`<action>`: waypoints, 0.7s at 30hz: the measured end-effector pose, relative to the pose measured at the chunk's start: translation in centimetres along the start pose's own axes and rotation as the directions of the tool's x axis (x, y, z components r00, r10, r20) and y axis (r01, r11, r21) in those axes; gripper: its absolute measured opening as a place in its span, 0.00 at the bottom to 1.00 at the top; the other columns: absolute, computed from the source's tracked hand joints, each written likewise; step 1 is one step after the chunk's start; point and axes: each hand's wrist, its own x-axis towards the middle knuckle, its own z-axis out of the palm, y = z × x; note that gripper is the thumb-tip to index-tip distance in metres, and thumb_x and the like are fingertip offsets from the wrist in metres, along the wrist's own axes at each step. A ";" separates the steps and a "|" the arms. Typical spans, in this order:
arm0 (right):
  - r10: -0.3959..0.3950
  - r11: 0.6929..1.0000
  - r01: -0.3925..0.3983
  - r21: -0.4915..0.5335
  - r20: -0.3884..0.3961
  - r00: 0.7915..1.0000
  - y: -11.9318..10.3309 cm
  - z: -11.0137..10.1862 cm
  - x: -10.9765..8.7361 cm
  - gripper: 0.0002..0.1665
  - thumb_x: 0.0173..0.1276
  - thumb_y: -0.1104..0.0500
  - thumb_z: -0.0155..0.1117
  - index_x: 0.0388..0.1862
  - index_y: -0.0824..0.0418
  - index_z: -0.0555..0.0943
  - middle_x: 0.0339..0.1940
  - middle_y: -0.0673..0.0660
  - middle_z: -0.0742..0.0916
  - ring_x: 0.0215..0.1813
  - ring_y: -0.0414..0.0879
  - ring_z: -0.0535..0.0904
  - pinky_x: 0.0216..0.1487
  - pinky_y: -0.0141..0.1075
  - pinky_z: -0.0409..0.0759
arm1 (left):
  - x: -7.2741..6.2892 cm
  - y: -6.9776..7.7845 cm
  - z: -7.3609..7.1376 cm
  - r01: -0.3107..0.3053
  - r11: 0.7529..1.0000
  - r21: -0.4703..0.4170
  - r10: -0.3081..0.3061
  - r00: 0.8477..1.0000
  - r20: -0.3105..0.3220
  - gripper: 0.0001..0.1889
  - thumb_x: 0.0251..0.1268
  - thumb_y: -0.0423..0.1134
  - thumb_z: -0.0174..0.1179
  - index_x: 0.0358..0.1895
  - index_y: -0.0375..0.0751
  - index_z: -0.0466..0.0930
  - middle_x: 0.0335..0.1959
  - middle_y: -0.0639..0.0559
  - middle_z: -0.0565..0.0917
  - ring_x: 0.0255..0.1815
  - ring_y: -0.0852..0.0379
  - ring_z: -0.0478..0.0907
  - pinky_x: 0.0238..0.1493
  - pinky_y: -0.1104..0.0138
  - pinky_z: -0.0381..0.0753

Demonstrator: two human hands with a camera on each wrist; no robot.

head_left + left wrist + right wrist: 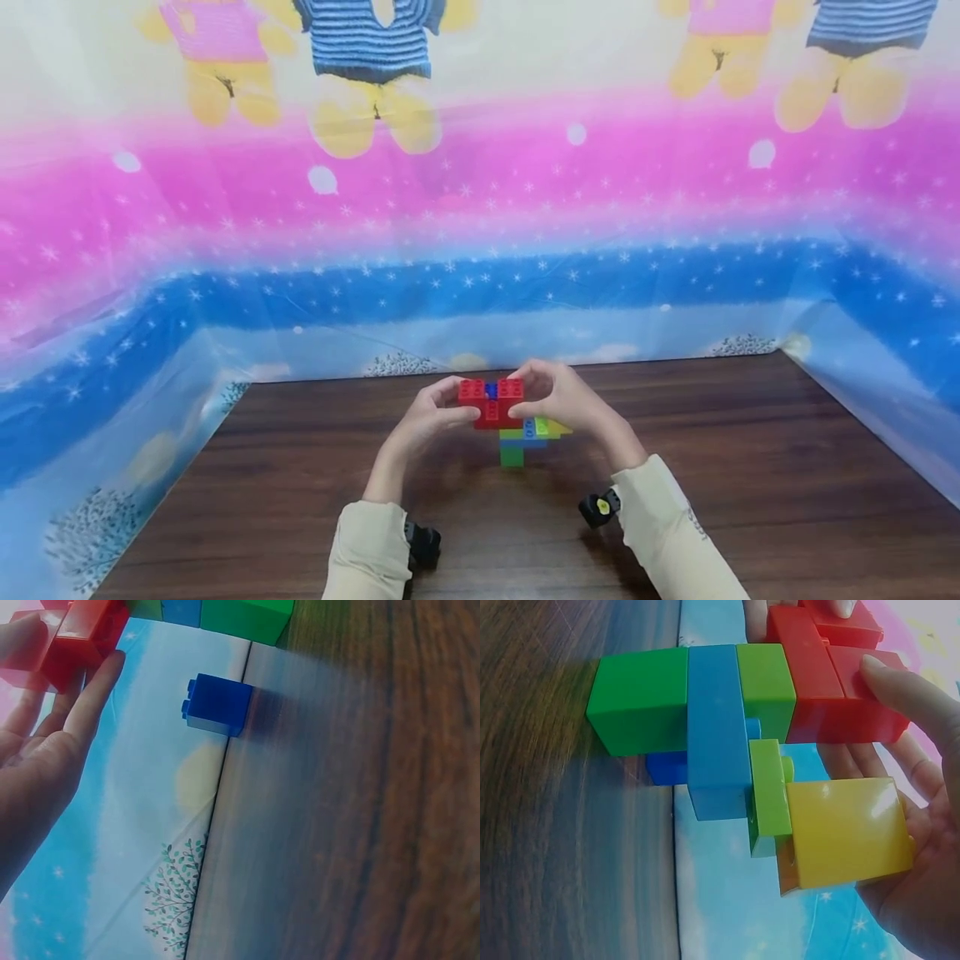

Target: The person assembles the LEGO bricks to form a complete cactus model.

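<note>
My left hand (pixel 426 418) grips the left red brick (pixel 471 388), thumb in front and fingers behind. The right hand (pixel 573 407) holds the right red brick (pixel 511 388) between thumb and fingers. Both bricks sit at the top of a toy-brick build, on a red brick (pixel 806 656) that bridges them. Below come a light green brick (pixel 765 697), a lighter blue brick (pixel 718 720) and a green brick (pixel 641 697) at the table. A thin light green brick (pixel 771 787) and a yellow brick (pixel 847 832) stick out on the right side, under my right hand.
A dark blue brick (pixel 219 703) stands apart on the wooden table (pixel 285 483), behind the build. A patterned cloth (pixel 480 292) hangs along the table's back and sides. Black wrist cameras (pixel 424 546) are strapped at both sleeves.
</note>
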 end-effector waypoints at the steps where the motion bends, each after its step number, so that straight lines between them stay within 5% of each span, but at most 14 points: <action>1: 0.003 1.000 -0.003 0.001 0.001 1.000 0.1 0.0 0.0 0.20 0.58 0.56 0.74 0.48 0.55 0.80 0.45 0.54 0.85 0.49 0.47 0.81 0.50 0.43 0.83 | 0.0 0.0 0.0 0.000 1.000 0.003 0.000 1.000 0.004 0.23 0.63 0.35 0.62 0.61 0.35 0.70 0.47 0.55 0.82 0.50 0.58 0.81 0.61 0.50 0.78; 11: -0.031 0.999 0.031 -0.025 0.005 1.000 0.4 -0.2 0.2 0.20 0.60 0.55 0.73 0.50 0.55 0.80 0.46 0.56 0.86 0.52 0.49 0.81 0.53 0.47 0.82 | 0.1 0.2 -0.3 -0.014 0.999 0.047 0.013 1.000 0.010 0.24 0.62 0.36 0.64 0.62 0.38 0.72 0.52 0.47 0.82 0.51 0.57 0.81 0.60 0.50 0.79; 21: -0.033 0.999 0.033 -0.023 0.008 0.999 0.3 -0.1 -0.3 0.22 0.59 0.54 0.73 0.52 0.55 0.79 0.47 0.55 0.86 0.52 0.49 0.82 0.53 0.45 0.82 | -0.4 0.3 -1.5 -0.036 0.995 0.097 0.027 0.996 0.090 0.30 0.59 0.30 0.64 0.67 0.38 0.68 0.62 0.38 0.78 0.61 0.47 0.78 0.59 0.57 0.81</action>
